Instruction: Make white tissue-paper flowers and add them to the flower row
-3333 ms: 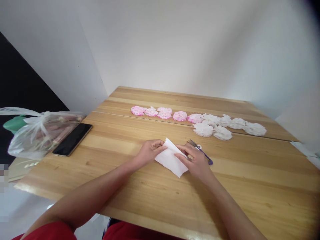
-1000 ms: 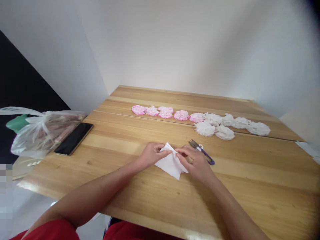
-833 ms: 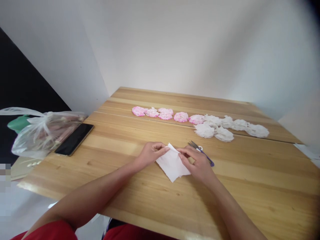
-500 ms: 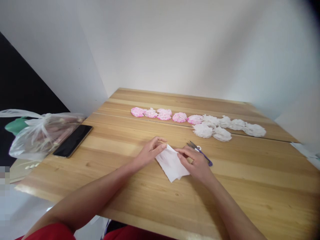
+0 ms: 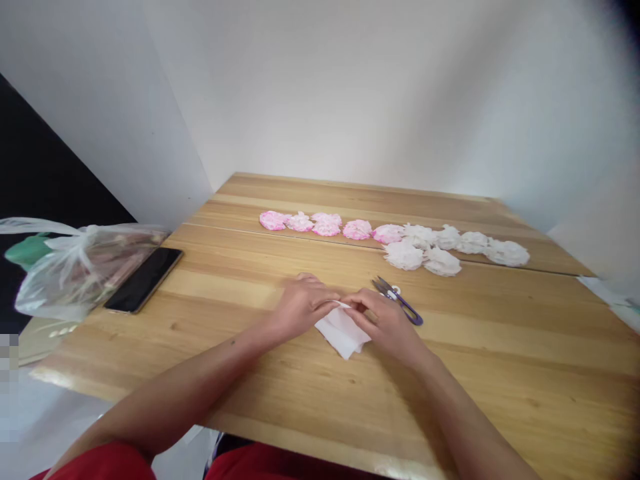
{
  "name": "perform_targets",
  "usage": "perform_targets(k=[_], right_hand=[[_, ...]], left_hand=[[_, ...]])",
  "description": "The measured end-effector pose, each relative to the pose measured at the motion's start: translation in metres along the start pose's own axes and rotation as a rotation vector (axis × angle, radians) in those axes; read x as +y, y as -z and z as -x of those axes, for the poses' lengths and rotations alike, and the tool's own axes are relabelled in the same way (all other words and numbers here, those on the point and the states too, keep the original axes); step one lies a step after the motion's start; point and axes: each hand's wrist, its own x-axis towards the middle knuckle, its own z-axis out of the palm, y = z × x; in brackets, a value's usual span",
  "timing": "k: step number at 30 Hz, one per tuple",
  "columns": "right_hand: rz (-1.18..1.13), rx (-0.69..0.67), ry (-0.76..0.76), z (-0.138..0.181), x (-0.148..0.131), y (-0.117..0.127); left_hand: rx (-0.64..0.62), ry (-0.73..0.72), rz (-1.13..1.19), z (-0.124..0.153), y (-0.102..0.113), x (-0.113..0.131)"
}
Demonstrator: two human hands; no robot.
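A white sheet of tissue paper [image 5: 343, 333] hangs from my two hands just over the wooden table, its lower corner pointing towards me. My left hand [image 5: 303, 308] pinches its upper edge with the fingertips. From the other side my right hand [image 5: 384, 324] grips the same edge, and both sets of fingertips nearly meet there. Part of the sheet is hidden behind the fingers. Just beyond my right hand lies a pair of purple-handled thread snips [image 5: 400, 300], blades pointing away to the left.
Across the table [image 5: 240, 267] runs a row of ruffled paper flowers, pink-edged ones [image 5: 326, 225] at left and white ones [image 5: 443, 261] at right. A black phone [image 5: 145, 280] lies at the left edge beside a tied clear plastic bag [image 5: 90, 270]. White walls stand behind.
My hands have come closer together along the paper's upper edge, and the left hand has turned over it. Less of the sheet shows now. The snips are more exposed.
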Motion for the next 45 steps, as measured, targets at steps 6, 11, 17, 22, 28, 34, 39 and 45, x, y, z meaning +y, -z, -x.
perform_targets(k=[6,11,17,22,28,34,39,45], right_hand=[[0.024,0.059,0.029,0.002,0.006,0.003],[0.037,0.095,0.017,0.005,0.015,0.004],[0.017,0.079,-0.007,0.004,0.013,0.001],[-0.016,0.157,-0.083,0.005,0.014,0.002],[-0.214,0.219,-0.296,0.005,0.02,0.007],[-0.241,0.105,-0.347,0.001,0.017,0.005],[-0.206,0.137,-0.382,0.002,0.016,0.007],[-0.189,0.298,-0.346,0.005,0.017,0.009]], left_hand=[[0.101,0.013,-0.012,0.001,-0.002,-0.002],[0.106,0.068,-0.021,0.001,0.001,-0.002],[-0.131,-0.013,-0.212,-0.011,0.005,0.007],[-0.16,0.066,-0.171,-0.018,0.001,0.006],[-0.037,0.325,0.159,-0.012,0.001,-0.003],[-0.009,0.387,0.257,-0.009,-0.003,-0.006],[-0.024,0.301,0.167,-0.007,-0.008,-0.008],[0.008,0.18,0.001,-0.005,-0.009,-0.01]])
